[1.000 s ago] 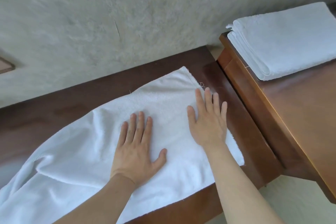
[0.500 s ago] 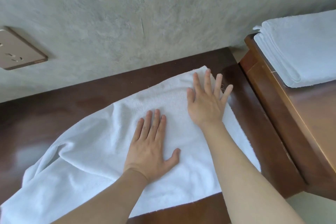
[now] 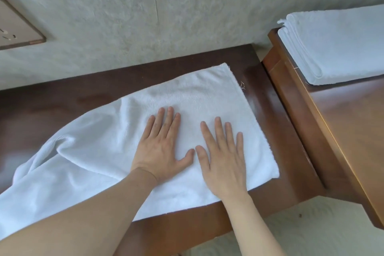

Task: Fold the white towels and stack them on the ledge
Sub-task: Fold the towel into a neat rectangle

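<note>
While both hands' straight fingers [image 3: 166, 122] press it, the white towel [image 3: 207, 97] lies rumpled leftward.

Left hand [image 3: 161, 147] and right hand [image 3: 223, 162] press flat, side by side, on the white towel [image 3: 93, 162]; folded towels [image 3: 336, 48] lie well apart.

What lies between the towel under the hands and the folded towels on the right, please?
In the head view, only bare dark wood and the lighter ledge's edge.

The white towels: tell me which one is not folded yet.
The towel under both hands, spread out and rumpled on the dark bench. The other towel sits neatly folded on the lighter ledge at right.
</note>
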Demonstrator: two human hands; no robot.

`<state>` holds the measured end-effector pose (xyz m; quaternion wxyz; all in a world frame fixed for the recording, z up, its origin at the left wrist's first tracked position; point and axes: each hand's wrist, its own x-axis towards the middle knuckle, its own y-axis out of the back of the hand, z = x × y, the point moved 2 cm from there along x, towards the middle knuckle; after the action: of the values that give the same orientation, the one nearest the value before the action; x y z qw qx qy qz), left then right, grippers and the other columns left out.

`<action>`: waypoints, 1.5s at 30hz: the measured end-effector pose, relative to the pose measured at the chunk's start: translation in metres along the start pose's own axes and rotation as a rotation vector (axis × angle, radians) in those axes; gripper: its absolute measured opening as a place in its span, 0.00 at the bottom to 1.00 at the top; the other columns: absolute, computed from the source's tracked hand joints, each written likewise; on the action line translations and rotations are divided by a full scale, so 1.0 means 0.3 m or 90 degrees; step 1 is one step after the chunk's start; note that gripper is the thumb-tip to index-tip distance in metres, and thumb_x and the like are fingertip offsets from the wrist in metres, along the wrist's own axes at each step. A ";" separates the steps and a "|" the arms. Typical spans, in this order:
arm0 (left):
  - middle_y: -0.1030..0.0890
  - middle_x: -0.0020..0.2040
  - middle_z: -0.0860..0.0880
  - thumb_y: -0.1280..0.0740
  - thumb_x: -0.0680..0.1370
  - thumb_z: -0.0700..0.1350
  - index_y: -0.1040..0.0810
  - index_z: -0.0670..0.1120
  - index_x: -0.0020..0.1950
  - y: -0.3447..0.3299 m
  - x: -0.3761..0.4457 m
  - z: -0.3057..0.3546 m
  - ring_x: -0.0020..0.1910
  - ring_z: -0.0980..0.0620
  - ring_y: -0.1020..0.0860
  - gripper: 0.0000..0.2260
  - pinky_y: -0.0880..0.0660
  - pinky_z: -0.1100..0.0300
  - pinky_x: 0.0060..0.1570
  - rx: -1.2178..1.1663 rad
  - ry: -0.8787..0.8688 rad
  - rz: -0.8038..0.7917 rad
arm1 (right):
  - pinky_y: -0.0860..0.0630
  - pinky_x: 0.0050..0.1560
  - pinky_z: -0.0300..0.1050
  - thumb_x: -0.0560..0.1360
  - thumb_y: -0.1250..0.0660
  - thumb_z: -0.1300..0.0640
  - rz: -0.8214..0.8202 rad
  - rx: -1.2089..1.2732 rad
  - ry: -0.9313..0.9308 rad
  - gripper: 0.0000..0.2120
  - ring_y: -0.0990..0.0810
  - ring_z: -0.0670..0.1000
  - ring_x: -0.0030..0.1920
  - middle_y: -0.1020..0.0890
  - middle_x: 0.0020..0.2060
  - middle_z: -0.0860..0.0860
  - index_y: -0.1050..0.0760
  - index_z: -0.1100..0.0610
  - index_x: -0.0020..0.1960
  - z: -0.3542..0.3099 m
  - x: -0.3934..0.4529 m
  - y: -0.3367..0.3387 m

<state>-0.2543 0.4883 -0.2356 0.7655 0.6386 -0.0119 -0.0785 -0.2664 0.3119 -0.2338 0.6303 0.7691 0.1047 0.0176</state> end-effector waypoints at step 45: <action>0.24 0.68 0.45 0.38 0.76 0.37 0.22 0.41 0.63 0.161 -0.527 -0.750 0.66 0.44 0.25 0.16 0.30 0.51 0.66 -0.273 -0.001 0.240 | 0.57 0.79 0.58 0.82 0.61 0.40 0.004 -0.032 -0.010 0.30 0.55 0.52 0.81 0.51 0.81 0.50 0.50 0.47 0.82 -0.829 -0.072 -0.194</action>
<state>-0.3786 0.7375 -0.2167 0.8841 0.4487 -0.1139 0.0638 -0.3351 0.5587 -0.2372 0.6502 0.7533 0.0972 0.0162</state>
